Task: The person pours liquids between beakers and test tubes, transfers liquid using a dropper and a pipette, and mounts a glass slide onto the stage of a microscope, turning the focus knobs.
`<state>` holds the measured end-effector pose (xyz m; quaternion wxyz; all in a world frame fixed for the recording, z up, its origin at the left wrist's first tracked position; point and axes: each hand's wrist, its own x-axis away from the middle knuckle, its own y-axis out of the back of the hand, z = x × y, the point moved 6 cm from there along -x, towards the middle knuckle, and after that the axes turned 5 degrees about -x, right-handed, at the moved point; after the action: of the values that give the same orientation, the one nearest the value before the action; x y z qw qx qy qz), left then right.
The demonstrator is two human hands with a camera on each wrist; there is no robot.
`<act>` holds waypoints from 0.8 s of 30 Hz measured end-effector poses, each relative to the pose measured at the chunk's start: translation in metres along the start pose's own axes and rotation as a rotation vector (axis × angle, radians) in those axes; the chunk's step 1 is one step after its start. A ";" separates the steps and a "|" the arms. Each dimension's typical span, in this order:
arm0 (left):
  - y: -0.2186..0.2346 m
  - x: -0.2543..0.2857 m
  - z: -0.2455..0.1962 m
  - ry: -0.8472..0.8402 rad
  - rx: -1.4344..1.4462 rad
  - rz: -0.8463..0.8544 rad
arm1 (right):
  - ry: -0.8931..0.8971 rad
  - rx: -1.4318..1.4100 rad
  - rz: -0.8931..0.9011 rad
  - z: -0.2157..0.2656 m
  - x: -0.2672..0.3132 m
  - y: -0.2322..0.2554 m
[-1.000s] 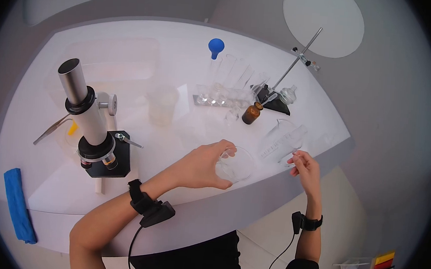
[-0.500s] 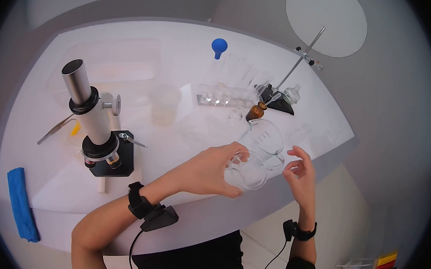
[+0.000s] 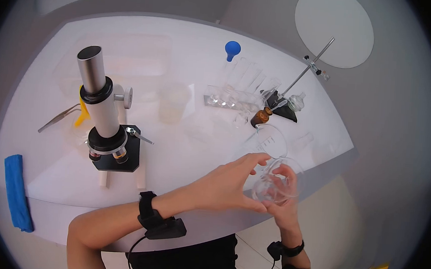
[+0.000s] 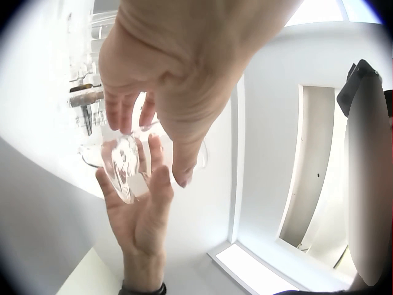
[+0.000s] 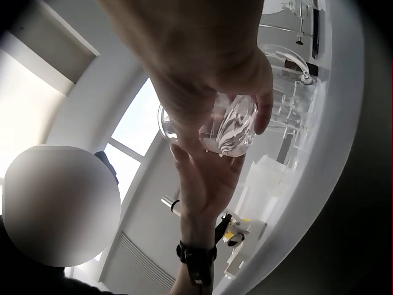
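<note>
A clear round glass vessel (image 3: 279, 184) with a wide rim is between my two hands above the table's front edge. My left hand (image 3: 229, 185) holds it from the left, thumb low and fingers high. From the right, my right hand (image 3: 285, 207) has its fingers curled about it, seen through the glass. In the left wrist view the vessel (image 4: 126, 166) lies against the right hand (image 4: 142, 218), with left fingertips at its upper end. The right wrist view shows right fingers (image 5: 263, 114) along its side. Just behind stands a glass beaker (image 3: 271, 139) with graduation marks.
A brown bottle (image 3: 261, 117) stands behind the beaker. Farther back are a test tube rack (image 3: 232, 98), a blue rubber bulb (image 3: 232, 48) and a ring stand (image 3: 283, 109). The microscope (image 3: 104, 116), tweezers (image 3: 57, 118) and blue cloth (image 3: 18, 193) are on the left.
The right hand has let go of the beaker, which went from tilted to standing, and has come in to grip the round vessel. My left hand has carried that vessel rightward.
</note>
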<state>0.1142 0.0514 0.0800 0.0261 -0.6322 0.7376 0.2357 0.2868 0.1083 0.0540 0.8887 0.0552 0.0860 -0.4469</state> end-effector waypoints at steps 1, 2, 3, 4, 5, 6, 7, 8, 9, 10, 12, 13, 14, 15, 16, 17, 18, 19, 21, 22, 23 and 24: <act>0.005 0.000 0.004 -0.005 0.007 -0.011 | 0.005 0.014 -0.052 0.010 -0.003 0.010; 0.006 0.000 0.017 0.052 -0.099 0.049 | 0.006 0.027 -0.044 0.020 -0.007 0.016; 0.006 0.001 0.030 0.112 -0.206 0.107 | 0.019 0.139 -0.073 0.033 -0.014 0.025; 0.008 0.002 0.040 0.105 -0.200 0.091 | 0.036 0.249 -0.100 0.044 -0.022 0.034; 0.007 0.003 0.052 0.143 -0.275 0.121 | 0.039 0.261 -0.085 0.052 -0.030 0.041; 0.006 0.005 0.060 0.182 -0.351 0.150 | 0.039 0.345 -0.086 0.059 -0.037 0.047; 0.009 0.005 0.059 0.180 -0.346 0.133 | 0.041 0.428 -0.086 0.065 -0.044 0.053; 0.008 0.007 0.060 0.193 -0.379 0.215 | 0.044 0.437 -0.071 0.068 -0.050 0.059; 0.006 0.008 0.061 0.205 -0.412 0.298 | 0.043 0.511 -0.050 0.069 -0.057 0.066; 0.007 0.009 0.061 0.206 -0.409 0.283 | 0.041 0.583 -0.029 0.071 -0.063 0.071; 0.001 0.010 0.065 0.201 -0.435 0.371 | 0.020 0.675 0.033 0.076 -0.074 0.075; 0.001 0.010 0.065 0.201 -0.432 0.362 | -0.003 0.760 0.082 0.076 -0.078 0.075; 0.000 0.011 0.067 0.212 -0.452 0.387 | 0.000 0.763 0.090 0.078 -0.082 0.074; -0.001 0.011 0.068 0.223 -0.470 0.413 | -0.015 0.797 0.099 0.079 -0.086 0.073; -0.001 0.011 0.068 0.225 -0.467 0.408 | -0.032 0.830 0.108 0.079 -0.089 0.073; -0.001 0.011 0.068 0.218 -0.471 0.406 | -0.032 0.833 0.113 0.082 -0.092 0.071; -0.001 0.012 0.068 0.211 -0.476 0.404 | -0.035 0.880 0.128 0.085 -0.094 0.068; -0.002 0.012 0.068 0.211 -0.473 0.402 | -0.037 0.927 0.142 0.087 -0.096 0.066; -0.002 0.012 0.068 0.202 -0.488 0.407 | -0.018 0.982 0.152 0.091 -0.098 0.061; -0.002 0.012 0.069 0.202 -0.486 0.405 | 0.000 1.035 0.162 0.093 -0.099 0.059; -0.003 0.011 0.069 0.197 -0.494 0.400 | -0.001 1.036 0.165 0.095 -0.102 0.058; -0.002 0.010 0.069 0.191 -0.502 0.395 | 0.013 1.085 0.189 0.098 -0.103 0.054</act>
<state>0.0966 0.0678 0.0145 -0.2460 -0.4830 0.7638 0.3504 0.2804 0.2040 0.1720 0.7685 0.5155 -0.1562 -0.3452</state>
